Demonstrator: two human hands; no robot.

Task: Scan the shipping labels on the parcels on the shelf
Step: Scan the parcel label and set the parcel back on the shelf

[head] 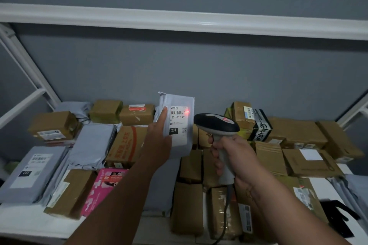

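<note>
A grey poly-mailer parcel [179, 125] is held upright near the centre of the frame, raised above the other parcels on the white shelf [25, 223]. It is gripped by the left hand [159, 135] along its left edge, with the thumb laid up the front beside the label and the remaining fingers hidden behind the bag. The mailer's top is folded and creased. A white shipping label [179, 123] is stuck to its front; a barcode is printed near the label's top, the code "231-239-K01" is read beneath it, and a black block marked "231" with a small QR code is seen lower down. A red spot of light [186, 111] is cast on the right end of the barcode.

A handheld barcode scanner [217, 123], with a black head and a pale grey handle, is clasped by the right hand [233, 157], whose fingers are wrapped round the handle just right of the parcel. Its head is pointed toward the label. A cable is seen hanging from the handle's base.

Brown cardboard boxes and further grey mailers are spread across the shelf, and a pink package [103, 187] is laid at lower left.
</note>
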